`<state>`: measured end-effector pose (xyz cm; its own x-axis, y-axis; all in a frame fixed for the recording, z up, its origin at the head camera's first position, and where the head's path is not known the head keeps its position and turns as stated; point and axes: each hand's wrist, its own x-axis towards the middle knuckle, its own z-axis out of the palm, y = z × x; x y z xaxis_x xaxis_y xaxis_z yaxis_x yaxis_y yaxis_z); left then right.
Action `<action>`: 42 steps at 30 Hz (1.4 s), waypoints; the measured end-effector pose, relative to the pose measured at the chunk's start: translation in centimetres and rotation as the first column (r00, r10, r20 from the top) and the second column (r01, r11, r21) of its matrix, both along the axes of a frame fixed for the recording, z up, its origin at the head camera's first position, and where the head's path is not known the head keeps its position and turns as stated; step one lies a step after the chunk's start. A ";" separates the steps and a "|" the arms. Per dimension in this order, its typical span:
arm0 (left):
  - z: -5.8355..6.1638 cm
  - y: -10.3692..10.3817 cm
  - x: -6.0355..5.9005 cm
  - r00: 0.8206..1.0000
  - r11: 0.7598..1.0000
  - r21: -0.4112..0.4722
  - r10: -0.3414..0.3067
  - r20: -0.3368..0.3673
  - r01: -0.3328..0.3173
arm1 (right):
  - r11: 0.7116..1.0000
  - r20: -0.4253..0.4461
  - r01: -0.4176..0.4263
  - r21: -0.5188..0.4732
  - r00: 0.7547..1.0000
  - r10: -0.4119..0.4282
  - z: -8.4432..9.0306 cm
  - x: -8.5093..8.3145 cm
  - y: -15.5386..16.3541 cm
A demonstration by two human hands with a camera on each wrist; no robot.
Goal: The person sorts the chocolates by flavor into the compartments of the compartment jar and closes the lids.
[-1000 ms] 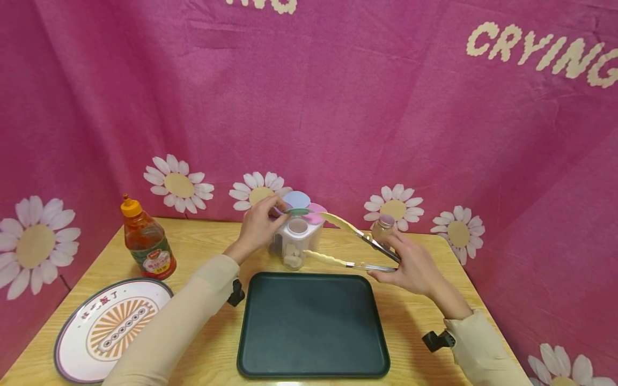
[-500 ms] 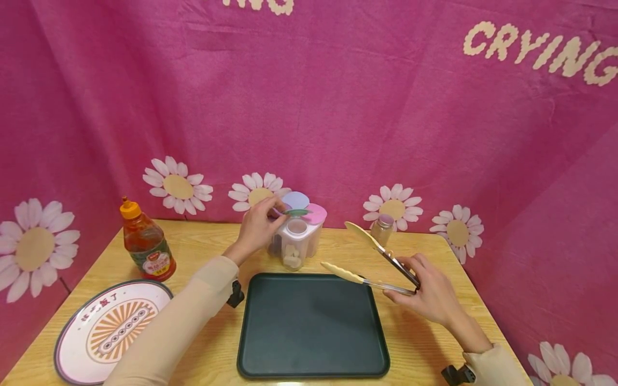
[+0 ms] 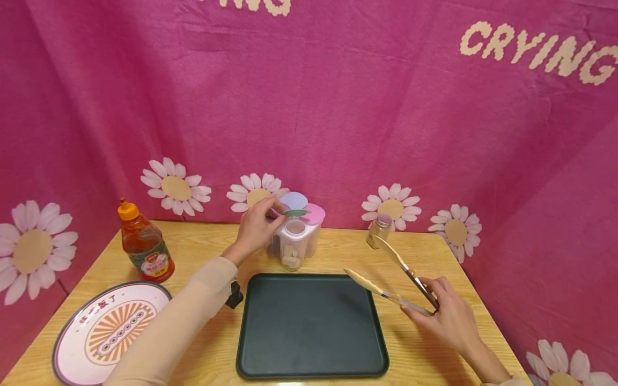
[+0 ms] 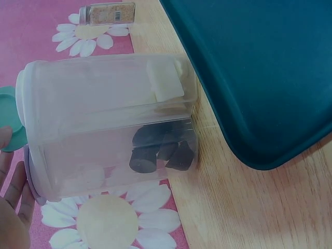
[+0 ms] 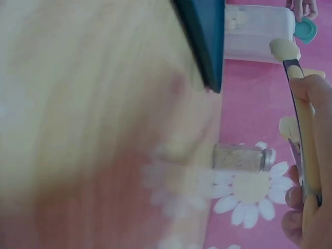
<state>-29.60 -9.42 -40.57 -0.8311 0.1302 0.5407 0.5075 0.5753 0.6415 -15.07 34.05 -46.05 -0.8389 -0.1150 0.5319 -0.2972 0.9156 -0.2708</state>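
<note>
A clear plastic storage container (image 3: 309, 244) with pastel flip lids stands behind the tray. My left hand (image 3: 258, 225) pinches its raised green lid (image 3: 295, 213), and the round opening below shows. Through the walls in the left wrist view I see pale pieces (image 4: 167, 79) in one compartment and dark pieces (image 4: 161, 148) in another. My right hand (image 3: 451, 316) grips metal tongs (image 3: 406, 271) with cream tips. Their arms are spread apart with nothing between them, over the tray's right side and the table.
A dark rectangular tray (image 3: 311, 327) lies at the front middle of the wooden table. A small spice jar (image 3: 379, 230) stands at the back right. To the left are a red sauce bottle (image 3: 147, 244) and an oval patterned plate (image 3: 118, 332). A pink cloth (image 3: 299, 96) hangs behind.
My right hand has drawn the tongs away from the container, rightward and toward me. My left hand still holds the green lid up.
</note>
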 end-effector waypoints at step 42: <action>0.1 0.0 0.1 1.000 1.000 -0.017 0.002 0.006 -0.002 | 0.964 0.332 0.172 0.201 0.914 -0.232 -2.9 -0.5 4.9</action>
